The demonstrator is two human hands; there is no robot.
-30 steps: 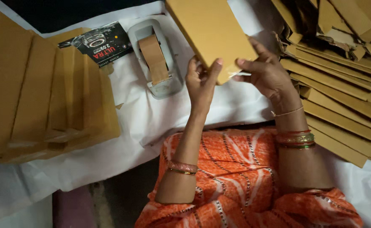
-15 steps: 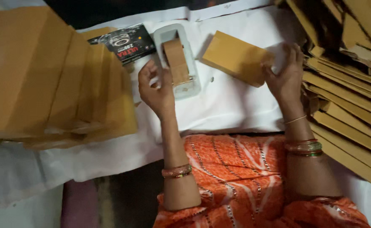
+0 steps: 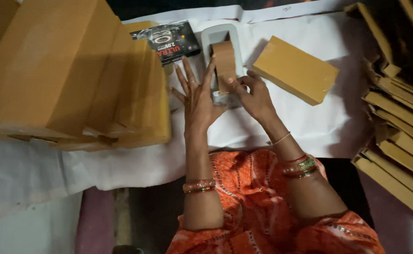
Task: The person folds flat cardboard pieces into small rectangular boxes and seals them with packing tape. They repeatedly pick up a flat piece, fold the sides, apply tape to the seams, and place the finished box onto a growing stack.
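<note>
Nearest the camera, an orange patterned garment (image 3: 267, 207) fills the bottom of the view, and from it both forearms reach up over the white sheet (image 3: 310, 127), with bangles on each wrist. The left hand (image 3: 198, 96) is open, fingers spread and straight, its palm side pressed against the left wall of the white tape dispenser (image 3: 218, 37); it grips nothing. The right hand (image 3: 255, 96) sits just beside it at the dispenser's near end, fingers curled in, thumb and fingertips pinching the loose end of the brown tape (image 3: 225, 63) where it comes off the roll. The roll stands upright in the dispenser's slot, and the dispenser rests on the sheet in the middle of the scene, between the two hands and the far edge of the cloth. Just right of the dispenser, a closed tan box (image 3: 295, 68) lies flat and angled on the sheet, apart from both hands. Touching the dispenser's left side, further back, a small black packet (image 3: 171, 41) with red and white print lies partly tucked against a tall stack of tan boxes (image 3: 70, 80) that leans across the whole left side. Over on the right edge, a heap of flattened tan cartons (image 3: 399, 122) fans out, one overlapping the next, running up into the far dark corner.
</note>
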